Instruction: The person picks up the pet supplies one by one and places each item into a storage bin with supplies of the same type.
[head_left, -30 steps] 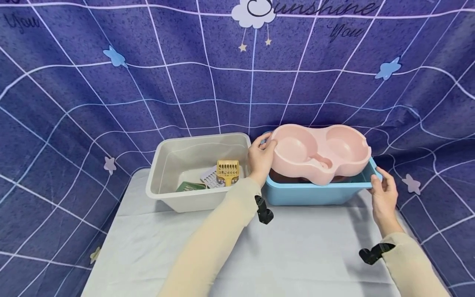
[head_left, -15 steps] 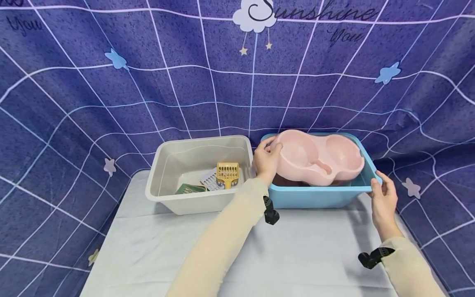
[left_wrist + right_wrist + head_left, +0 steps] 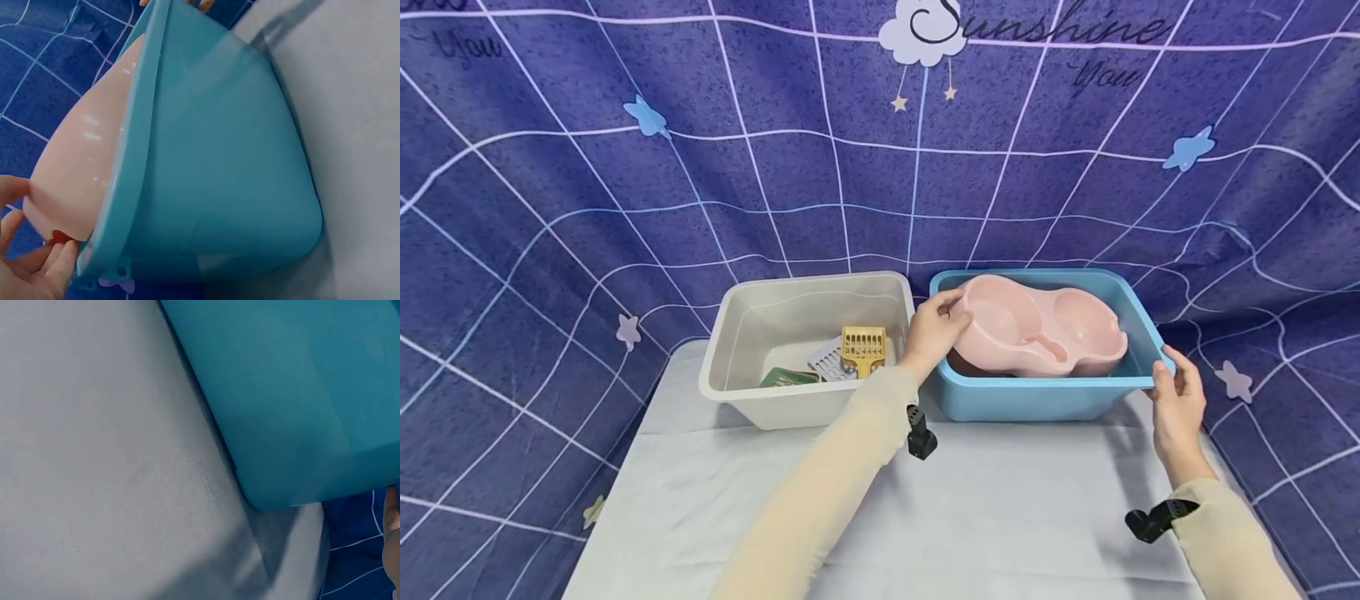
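A pink double pet bowl (image 3: 1026, 321) lies tilted inside the blue bin (image 3: 1037, 400), its left end raised near the rim. My left hand (image 3: 934, 329) pinches that left end between thumb and fingers; the left wrist view shows the fingertips on the edge of the pink bowl (image 3: 81, 144), above the rim of the bin (image 3: 128, 187). At the bin's front right corner, my right hand (image 3: 1177, 408) grips the rim with the thumb on the near side. Only a sliver of the right hand (image 3: 391, 519) appears in the right wrist view. What lies beneath the bowl is mostly hidden.
Left of the blue bin stands a grey bin (image 3: 805, 408) holding a yellow slotted litter scoop (image 3: 863, 346), a pale slotted scoop (image 3: 827, 361) and a green item (image 3: 788, 377). Both bins stand on a white-covered table (image 3: 1000, 508) against a blue curtain (image 3: 820, 183).
The pink double bowl has come down into the blue bin, its right end lower and drawn in from the right rim. My left hand still holds it; the right hand stays at the corner.
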Motion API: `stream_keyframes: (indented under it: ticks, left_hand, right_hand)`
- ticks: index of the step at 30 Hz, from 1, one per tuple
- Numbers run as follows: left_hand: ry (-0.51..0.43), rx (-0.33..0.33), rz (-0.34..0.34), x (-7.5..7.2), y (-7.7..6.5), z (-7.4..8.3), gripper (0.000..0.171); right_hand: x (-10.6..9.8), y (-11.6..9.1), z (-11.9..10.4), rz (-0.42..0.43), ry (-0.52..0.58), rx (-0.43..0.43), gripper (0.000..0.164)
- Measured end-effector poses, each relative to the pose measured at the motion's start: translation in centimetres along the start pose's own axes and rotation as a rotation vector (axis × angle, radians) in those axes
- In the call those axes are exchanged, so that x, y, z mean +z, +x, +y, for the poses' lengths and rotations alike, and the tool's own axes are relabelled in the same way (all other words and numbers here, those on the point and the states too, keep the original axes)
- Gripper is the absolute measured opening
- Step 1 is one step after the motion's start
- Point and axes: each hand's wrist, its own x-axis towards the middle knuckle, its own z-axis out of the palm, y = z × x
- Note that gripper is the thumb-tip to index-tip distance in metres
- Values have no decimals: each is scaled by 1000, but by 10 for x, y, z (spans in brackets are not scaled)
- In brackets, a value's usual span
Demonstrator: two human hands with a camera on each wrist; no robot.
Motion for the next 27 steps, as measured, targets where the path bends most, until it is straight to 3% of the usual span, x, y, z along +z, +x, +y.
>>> stream_keyframes:
  ticks: [5,9,12,20,27]
  left_hand:
    - [-28,-6,-7,-7,-7,-3,39]
    - [-45,-13,26,-15,-16,-7,34]
    - [-42,-23,47,-21,-21,-8,31]
    - [-27,-8,56,-35,-42,-7,31]
    - [-78,51,98,-51,-75,-15,29]
  right_hand:
    - [0,4,-1,-7,6,-5,33]
    - [0,4,-3,-28,-67,2,36]
    - [0,3,-6,-78,-121,8,40]
    - [-9,-4,-21,-239,-88,22,51]
    - [-25,-17,-31,-160,-68,16,47]
